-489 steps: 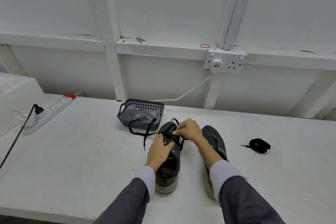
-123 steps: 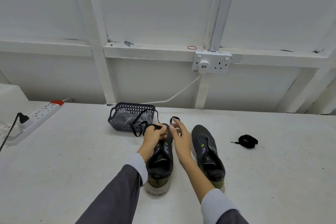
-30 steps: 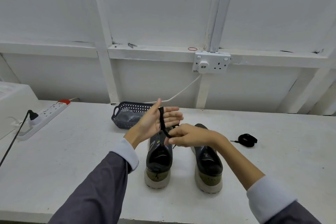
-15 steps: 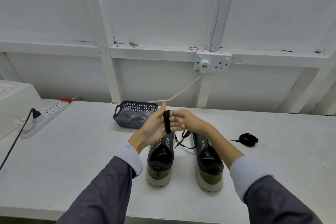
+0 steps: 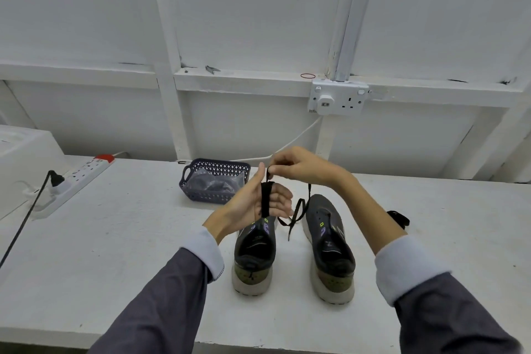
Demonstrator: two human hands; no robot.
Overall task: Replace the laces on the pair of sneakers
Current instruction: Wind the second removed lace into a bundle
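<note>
The right hand [image 5: 298,168] has risen above the left hand [image 5: 250,205], its grip pinching the black lace [image 5: 264,198] wound round the left's open, straight fingers; the loose end dangles between the sneakers [image 5: 254,253] on the tabletop [image 5: 115,238].

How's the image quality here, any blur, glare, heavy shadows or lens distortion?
Head view: soft even light, no glare, only a faint shadow beside the left sneaker; wide-angle lens makes the wall post lean; the right hand pinching the black lace looks slightly soft.
</note>
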